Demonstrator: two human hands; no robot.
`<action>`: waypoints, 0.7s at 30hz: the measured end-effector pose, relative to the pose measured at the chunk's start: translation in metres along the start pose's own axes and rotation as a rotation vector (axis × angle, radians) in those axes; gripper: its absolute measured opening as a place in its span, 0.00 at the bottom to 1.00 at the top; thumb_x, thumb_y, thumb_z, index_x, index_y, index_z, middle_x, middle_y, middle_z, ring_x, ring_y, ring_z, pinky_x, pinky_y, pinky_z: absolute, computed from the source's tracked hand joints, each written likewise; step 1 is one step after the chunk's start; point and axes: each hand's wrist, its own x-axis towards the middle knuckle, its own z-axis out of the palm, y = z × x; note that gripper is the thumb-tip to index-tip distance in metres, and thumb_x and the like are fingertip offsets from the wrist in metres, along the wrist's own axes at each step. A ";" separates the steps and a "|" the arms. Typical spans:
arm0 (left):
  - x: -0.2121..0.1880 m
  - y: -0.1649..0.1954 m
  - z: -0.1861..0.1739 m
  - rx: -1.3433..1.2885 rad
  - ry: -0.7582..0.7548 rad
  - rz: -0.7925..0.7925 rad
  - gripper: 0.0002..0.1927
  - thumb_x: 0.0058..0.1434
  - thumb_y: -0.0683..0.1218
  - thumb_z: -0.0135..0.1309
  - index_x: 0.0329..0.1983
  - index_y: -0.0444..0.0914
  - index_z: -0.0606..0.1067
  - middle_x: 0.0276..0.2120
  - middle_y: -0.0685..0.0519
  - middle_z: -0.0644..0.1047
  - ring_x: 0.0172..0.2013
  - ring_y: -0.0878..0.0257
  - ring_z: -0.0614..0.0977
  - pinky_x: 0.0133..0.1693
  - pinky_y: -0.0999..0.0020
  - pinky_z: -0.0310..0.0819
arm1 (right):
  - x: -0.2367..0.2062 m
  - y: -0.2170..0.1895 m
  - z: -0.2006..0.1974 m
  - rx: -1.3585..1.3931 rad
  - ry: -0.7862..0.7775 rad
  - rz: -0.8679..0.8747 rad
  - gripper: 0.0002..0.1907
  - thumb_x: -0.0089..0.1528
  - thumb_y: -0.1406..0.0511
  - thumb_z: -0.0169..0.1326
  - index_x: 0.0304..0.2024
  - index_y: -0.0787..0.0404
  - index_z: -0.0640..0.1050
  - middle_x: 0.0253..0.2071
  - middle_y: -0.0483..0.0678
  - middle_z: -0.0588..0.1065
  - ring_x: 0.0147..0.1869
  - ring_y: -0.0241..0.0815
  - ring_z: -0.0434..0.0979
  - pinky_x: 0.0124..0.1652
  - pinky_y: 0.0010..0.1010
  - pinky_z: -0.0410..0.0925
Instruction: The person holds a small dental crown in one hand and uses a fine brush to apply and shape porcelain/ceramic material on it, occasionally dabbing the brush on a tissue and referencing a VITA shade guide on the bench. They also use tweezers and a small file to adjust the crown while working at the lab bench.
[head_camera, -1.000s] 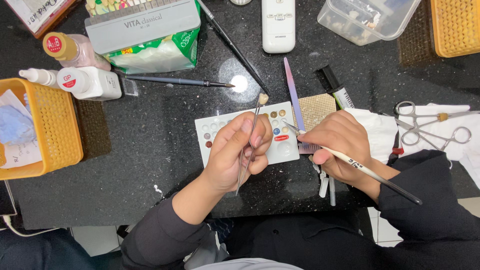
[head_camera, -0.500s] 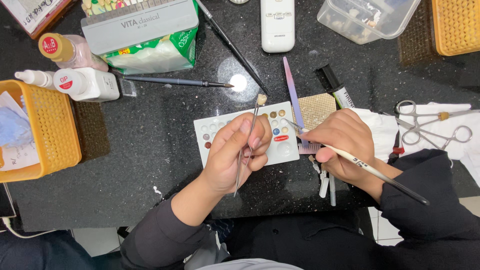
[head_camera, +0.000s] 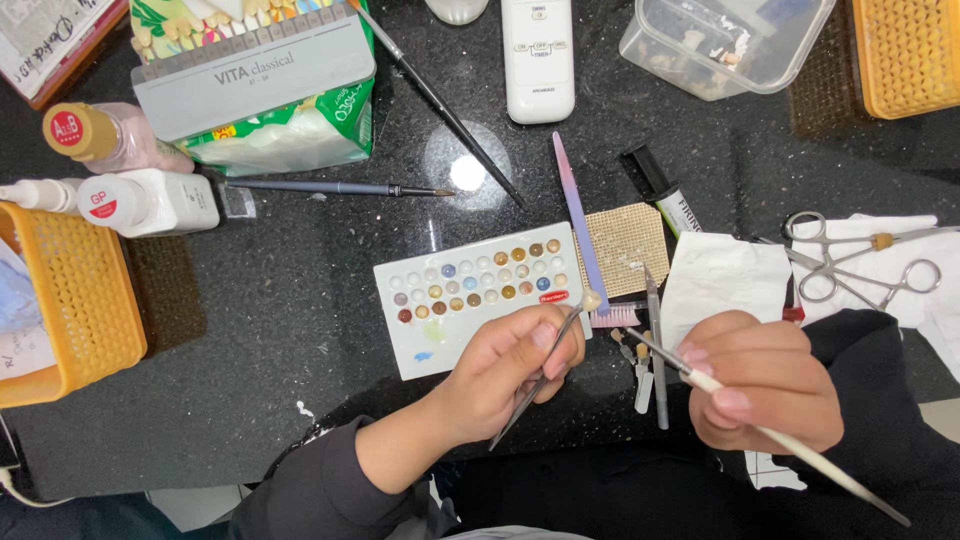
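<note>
HEAD VIEW | my left hand (head_camera: 510, 375) pinches tweezers (head_camera: 535, 375), fingers closed, small tooth-coloured piece (head_camera: 592, 299) at their tip, just off the white palette (head_camera: 475, 295) | my right hand (head_camera: 765, 380) grips a fine brush (head_camera: 740, 400), tip near the piece | STEP: painting the held piece, I judge | NEXT: calls for a steady tweezer hold and light brush contact

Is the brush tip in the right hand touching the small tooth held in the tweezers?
Apart. The head view shows dark countertop between the brush tip and the tooth in the tweezers.
</note>
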 end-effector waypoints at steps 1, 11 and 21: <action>-0.001 -0.001 0.000 0.030 0.000 -0.005 0.19 0.80 0.54 0.35 0.37 0.38 0.65 0.34 0.55 0.65 0.30 0.70 0.63 0.35 0.77 0.59 | -0.003 -0.001 0.000 0.016 0.009 -0.013 0.09 0.67 0.64 0.54 0.42 0.63 0.70 0.36 0.51 0.73 0.35 0.43 0.77 0.37 0.37 0.78; -0.003 -0.004 0.010 0.542 0.044 0.240 0.14 0.81 0.47 0.40 0.39 0.36 0.67 0.36 0.54 0.71 0.37 0.67 0.71 0.45 0.71 0.68 | 0.014 0.003 0.006 0.017 -0.015 -0.277 0.15 0.71 0.59 0.49 0.41 0.66 0.64 0.31 0.54 0.74 0.33 0.44 0.81 0.32 0.39 0.77; -0.004 -0.006 0.010 0.336 0.120 0.090 0.16 0.80 0.49 0.38 0.38 0.37 0.68 0.32 0.57 0.69 0.28 0.70 0.68 0.33 0.76 0.63 | 0.022 0.001 -0.005 -0.101 -0.182 -0.230 0.13 0.70 0.63 0.51 0.43 0.69 0.67 0.36 0.59 0.75 0.40 0.51 0.82 0.36 0.45 0.79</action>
